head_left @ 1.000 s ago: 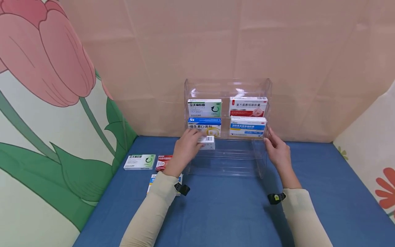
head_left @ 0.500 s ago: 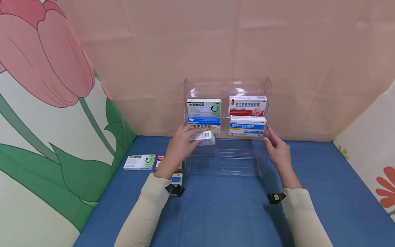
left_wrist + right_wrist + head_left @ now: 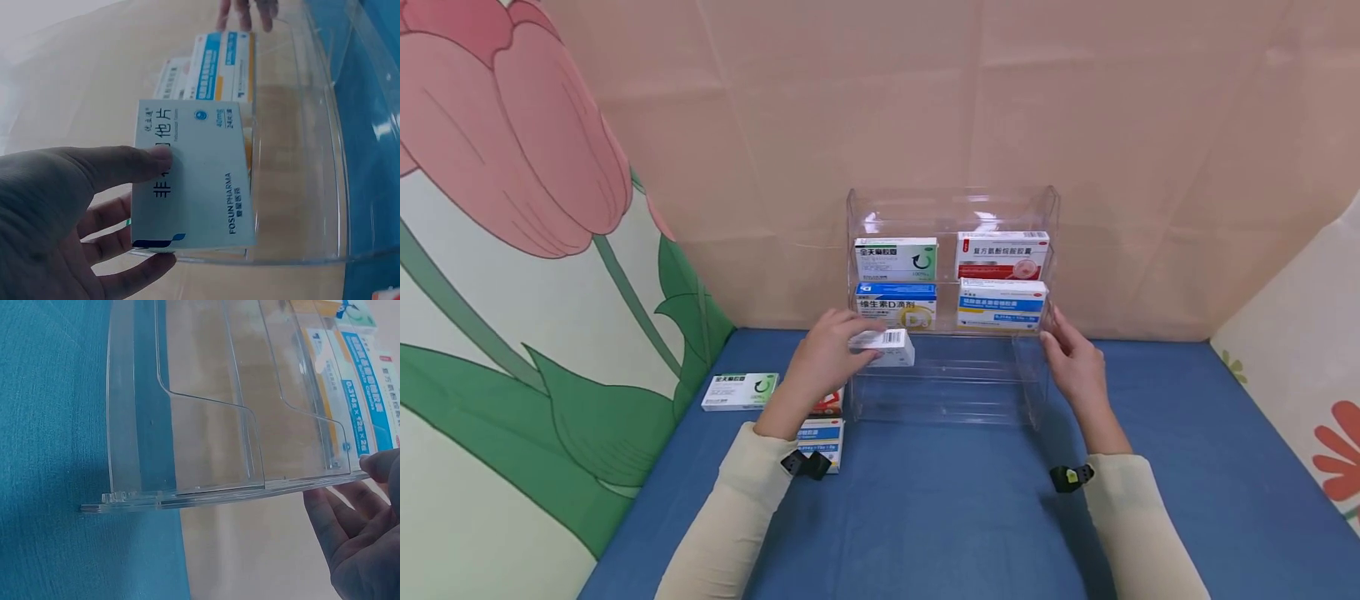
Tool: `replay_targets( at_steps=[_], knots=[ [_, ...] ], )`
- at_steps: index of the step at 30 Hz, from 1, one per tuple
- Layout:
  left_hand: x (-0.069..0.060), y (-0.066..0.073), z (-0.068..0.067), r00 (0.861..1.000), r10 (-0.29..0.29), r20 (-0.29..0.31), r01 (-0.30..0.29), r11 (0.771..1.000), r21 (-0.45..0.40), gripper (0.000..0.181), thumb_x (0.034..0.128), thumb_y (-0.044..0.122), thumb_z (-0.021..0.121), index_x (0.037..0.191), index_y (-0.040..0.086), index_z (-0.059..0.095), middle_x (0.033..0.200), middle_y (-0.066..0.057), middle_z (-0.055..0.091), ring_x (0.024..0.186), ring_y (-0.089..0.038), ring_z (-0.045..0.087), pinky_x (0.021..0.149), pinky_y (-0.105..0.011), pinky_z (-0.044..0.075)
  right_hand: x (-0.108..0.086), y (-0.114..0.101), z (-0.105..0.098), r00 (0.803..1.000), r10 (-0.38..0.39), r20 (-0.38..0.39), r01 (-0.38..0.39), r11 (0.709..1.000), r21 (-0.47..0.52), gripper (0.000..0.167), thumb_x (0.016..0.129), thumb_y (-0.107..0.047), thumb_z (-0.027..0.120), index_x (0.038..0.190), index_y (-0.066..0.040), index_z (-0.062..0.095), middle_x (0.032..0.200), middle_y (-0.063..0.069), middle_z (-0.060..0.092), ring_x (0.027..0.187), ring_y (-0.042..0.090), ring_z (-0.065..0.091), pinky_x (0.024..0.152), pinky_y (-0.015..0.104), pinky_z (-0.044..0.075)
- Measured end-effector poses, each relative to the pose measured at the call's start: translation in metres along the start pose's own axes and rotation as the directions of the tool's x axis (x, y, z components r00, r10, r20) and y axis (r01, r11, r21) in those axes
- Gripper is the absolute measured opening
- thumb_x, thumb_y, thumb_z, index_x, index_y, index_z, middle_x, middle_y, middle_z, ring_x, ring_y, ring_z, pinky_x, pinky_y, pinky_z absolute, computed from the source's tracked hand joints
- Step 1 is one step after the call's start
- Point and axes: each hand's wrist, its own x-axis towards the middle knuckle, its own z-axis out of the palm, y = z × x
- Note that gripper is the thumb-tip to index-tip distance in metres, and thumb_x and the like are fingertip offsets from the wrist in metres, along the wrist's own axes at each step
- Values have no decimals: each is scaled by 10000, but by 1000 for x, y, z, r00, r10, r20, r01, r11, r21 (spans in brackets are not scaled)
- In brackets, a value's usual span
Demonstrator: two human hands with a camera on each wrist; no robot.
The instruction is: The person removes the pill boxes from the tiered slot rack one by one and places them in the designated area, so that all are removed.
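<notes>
The left hand (image 3: 827,354) pinches a small white box (image 3: 892,348) in front of the clear rack's left side, below the blue-and-white vitamin D box (image 3: 897,306). In the left wrist view the thumb lies across the printed face of that white box (image 3: 200,206), other fingers behind it. The right hand (image 3: 1077,367) grips the right side wall of the clear rack (image 3: 955,415); the right wrist view shows its thumb and fingers on either side of the panel (image 3: 212,495). A blue-and-white box (image 3: 1002,305) stands on the rack near the right hand.
On the rack's upper tier stand a green-and-white box (image 3: 896,260) and a red-and-white box (image 3: 1002,257). Left of the rack, a green-and-white box (image 3: 740,392), a partly hidden red box (image 3: 829,403) and a blue-and-white box (image 3: 822,442) lie on the blue cloth (image 3: 925,517).
The left hand has shifted left with the small white box, which tilted and levelled again, uncovering more of the vitamin D box. The right hand has stayed at the rack's side.
</notes>
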Motion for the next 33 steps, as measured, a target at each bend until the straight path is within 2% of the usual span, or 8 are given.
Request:
replay_targets(
  at_steps=[5,10,17,23,26,30,33],
  knots=[
    [-7,-4,-11,997,-46,70,45,999,10,346,866,266,825,1204,260,752,1260,-33,680,1175,-238,544,916,-469,552,2,-1,0,1000,-6,2,6,1000,-1,575,1055,-393,519,1580,-385,285,1517,154,487,1309,407,552,988,555,501],
    [-13,-17,-17,987,-92,130,93,996,-2,362,853,302,833,1205,262,757,1223,-20,689,1147,-241,559,890,-466,552,3,-1,1,1000,2,15,-2,1000,20,585,1053,-420,509,1580,-406,256,1552,127,450,1346,403,517,996,555,493],
    [-24,-43,-23,966,-109,234,120,992,-31,368,879,315,805,1238,256,743,1206,4,720,1092,-227,623,872,-432,568,2,1,1,1000,7,18,-8,1000,13,586,1051,-429,508,1578,-421,252,1551,130,452,1351,403,513,994,558,497],
    [-34,-66,-32,943,-145,301,156,988,-13,339,893,289,790,1226,242,748,1198,-5,718,1034,-225,615,889,-440,545,0,1,0,1000,-6,20,6,1000,15,592,1050,-435,509,1584,-395,256,1548,139,453,1354,412,505,990,562,495],
    [-37,-78,-37,931,-162,326,174,985,-9,341,885,274,798,1220,222,753,1168,-23,718,990,-229,587,829,-387,535,0,1,0,1000,-13,15,13,1000,14,592,1048,-442,509,1584,-390,263,1539,141,464,1343,422,513,981,570,499],
    [-41,-95,-43,926,-176,335,191,981,-13,360,865,256,818,1216,201,758,1123,-41,721,938,-231,552,719,-317,496,1,2,0,1000,-6,17,6,1000,13,584,1047,-452,504,1574,-432,253,1538,135,467,1346,421,510,985,574,495],
    [-43,-105,-48,920,-182,348,201,979,-19,378,860,251,823,1226,186,753,1125,-61,719,934,-235,552,690,-297,501,1,4,0,1000,-6,12,6,1000,12,581,1048,-450,504,1572,-437,252,1535,137,471,1348,418,508,991,575,491]
  ],
)
